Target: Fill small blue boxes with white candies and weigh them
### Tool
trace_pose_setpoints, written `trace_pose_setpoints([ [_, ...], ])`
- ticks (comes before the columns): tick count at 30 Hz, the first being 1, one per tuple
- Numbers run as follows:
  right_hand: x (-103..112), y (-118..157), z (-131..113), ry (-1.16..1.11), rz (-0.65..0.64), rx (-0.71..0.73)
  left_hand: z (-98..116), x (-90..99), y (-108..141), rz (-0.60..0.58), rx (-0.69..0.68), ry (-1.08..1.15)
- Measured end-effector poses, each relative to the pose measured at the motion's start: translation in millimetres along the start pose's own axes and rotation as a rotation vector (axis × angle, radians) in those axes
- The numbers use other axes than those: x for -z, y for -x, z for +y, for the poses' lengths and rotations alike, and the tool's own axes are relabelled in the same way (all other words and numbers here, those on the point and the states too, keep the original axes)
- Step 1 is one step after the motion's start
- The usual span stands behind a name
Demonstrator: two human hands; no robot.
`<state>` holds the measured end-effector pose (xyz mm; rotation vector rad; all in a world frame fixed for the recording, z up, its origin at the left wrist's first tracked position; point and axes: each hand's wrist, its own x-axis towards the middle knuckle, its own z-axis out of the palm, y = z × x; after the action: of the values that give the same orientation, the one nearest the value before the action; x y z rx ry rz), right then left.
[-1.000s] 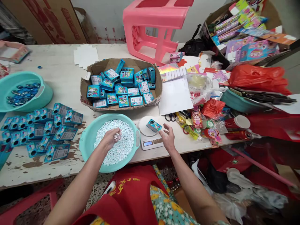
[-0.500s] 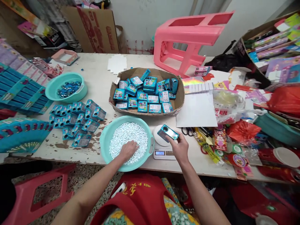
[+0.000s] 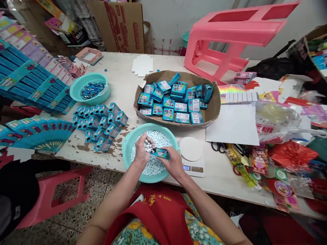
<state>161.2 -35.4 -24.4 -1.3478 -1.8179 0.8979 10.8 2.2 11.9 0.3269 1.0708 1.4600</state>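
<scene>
Over the turquoise basin (image 3: 125, 149) of small white candies (image 3: 160, 137), my left hand (image 3: 142, 148) is cupped round a heap of the candies. My right hand (image 3: 174, 161) grips a small blue box (image 3: 161, 153), whose end with the opening points at the candies in my left palm. Right of the basin lies a white scale (image 3: 191, 149) with nothing on its round plate. Behind the basin, a cut-down cardboard box (image 3: 214, 117) holds many blue boxes (image 3: 181, 89). Several blue boxes with round holes (image 3: 98, 122) stand grouped at the left.
A smaller turquoise bowl (image 3: 103, 97) with shiny blue pieces stands at the back left. Flat blue cartons (image 3: 38, 134) fan out at the left edge. A pink stool (image 3: 230, 30) lies at the back. Scissors (image 3: 218, 147), white card (image 3: 232, 124) and wrappers fill the right.
My left hand has come up out of the candies with a handful. My right hand has moved the blue box left from above the scale to the basin. The view has shifted.
</scene>
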Motion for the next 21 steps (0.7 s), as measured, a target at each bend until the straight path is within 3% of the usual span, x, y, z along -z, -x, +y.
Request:
trace_pose_setpoints([
  [3, -7, -3, -6, 0.014, -0.021, 0.005, -3, -2.8, -1, 0.043, -0.103, -0.015],
  [12, -11, -11, -17, -0.005, 0.031, -0.017, 3, -3.0, -6, 0.035, -0.189, -0.065],
  [17, -13, -17, -19, -0.009, 0.036, -0.045, 3, -7.9, -14, 0.098, -0.154, -0.091],
  [21, -8, -19, -25, -0.101, 0.06, -0.091, 13, -7.0, -21, 0.038, -0.076, -0.107],
])
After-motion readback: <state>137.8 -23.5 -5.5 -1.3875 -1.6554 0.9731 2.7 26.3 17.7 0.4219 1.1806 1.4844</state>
